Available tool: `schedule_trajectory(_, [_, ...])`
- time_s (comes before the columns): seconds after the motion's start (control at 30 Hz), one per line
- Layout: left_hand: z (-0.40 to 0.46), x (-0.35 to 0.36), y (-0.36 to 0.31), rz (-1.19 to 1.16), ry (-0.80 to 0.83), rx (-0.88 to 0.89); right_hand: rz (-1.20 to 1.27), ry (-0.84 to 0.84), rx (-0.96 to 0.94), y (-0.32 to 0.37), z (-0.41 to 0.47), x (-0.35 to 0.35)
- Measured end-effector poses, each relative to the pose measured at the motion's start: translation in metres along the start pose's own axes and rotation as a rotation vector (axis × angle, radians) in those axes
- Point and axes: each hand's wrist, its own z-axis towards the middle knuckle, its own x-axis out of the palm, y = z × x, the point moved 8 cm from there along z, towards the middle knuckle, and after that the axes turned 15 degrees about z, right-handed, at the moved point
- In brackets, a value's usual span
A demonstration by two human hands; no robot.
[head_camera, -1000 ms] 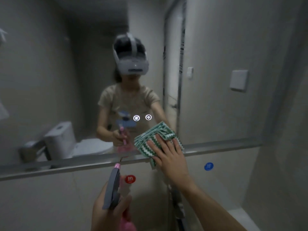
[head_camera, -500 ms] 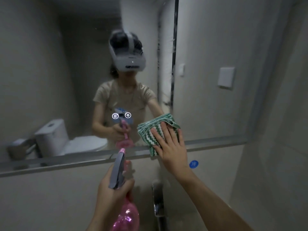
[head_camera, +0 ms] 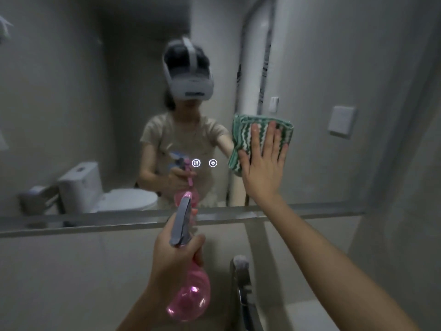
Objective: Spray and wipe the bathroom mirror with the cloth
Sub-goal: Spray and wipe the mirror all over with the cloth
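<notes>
Mirror (head_camera: 100, 96) fills the wall above a metal ledge (head_camera: 71, 225); the folded green-and-white zigzag cloth (head_camera: 243, 137) lies flat on its glass (right of centre) under the right hand (head_camera: 265, 168), fingers straight. The left hand (head_camera: 171, 261) grips a translucent pink spray bottle (head_camera: 191, 297), beside a chrome tap (head_camera: 241, 278).

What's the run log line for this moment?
phase: wiping | right hand: flat, pressing cloth on mirror | left hand: gripping spray bottle

Single head view, close, facing mirror (head_camera: 95, 115) straight on, angled slightly down; both forearms reach in from below.
</notes>
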Motion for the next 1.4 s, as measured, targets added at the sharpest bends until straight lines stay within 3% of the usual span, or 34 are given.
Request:
schedule_trajectory(0.17, [0.004,-0.010,0.001,-0.040,0.056,0.010,0.034,0.014,0.081,0.013,0.030,-0.006])
schedule_trajectory(0.33, [0.000,-0.010,0.003,0.035,0.068,0.086,0.011,0.002,0.030,0.011,0.020,-0.008])
schedule_trajectory(0.73, [-0.006,0.007,0.029,0.169,-0.039,0.122,0.039,0.147,-0.022,-0.010,-0.129,0.037])
schedule_trajectory(0.87, [-0.007,0.001,0.049,0.170,-0.084,0.057,0.063,0.169,0.007,-0.005,-0.139,0.047])
schedule_trajectory(1.03, [-0.009,-0.020,0.050,0.219,-0.148,0.101,0.087,0.157,0.008,-0.009,-0.140,0.052])
schedule_trajectory(1.2, [-0.011,-0.047,0.043,0.212,-0.191,0.128,0.108,0.257,-0.303,0.051,-0.145,0.070])
schedule_trajectory(1.4, [-0.010,-0.114,0.043,0.225,-0.227,0.136,0.200,0.281,-0.292,0.139,-0.144,0.097])
